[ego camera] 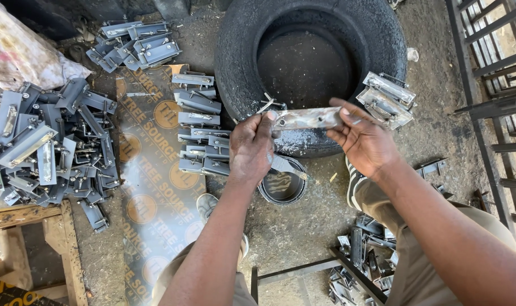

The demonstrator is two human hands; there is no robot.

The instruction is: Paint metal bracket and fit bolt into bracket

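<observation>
Above the old tyre [241, 51], the right hand [364, 141] pinches one end of a flat metal bracket [306, 118]; the left hand [251, 148], closed on a brush [282, 164], meets its other end; paint could drip, since the tin [282, 184] sits lower.

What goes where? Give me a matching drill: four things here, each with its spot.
Things:
1. metal bracket
2. tyre
3. paint tin
4. bracket pile

Places:
A. far left on the ground
B. held between both hands
C. top centre, lying flat
D. on the ground below the left hand

Pairs: 1-B, 2-C, 3-D, 4-A
</observation>
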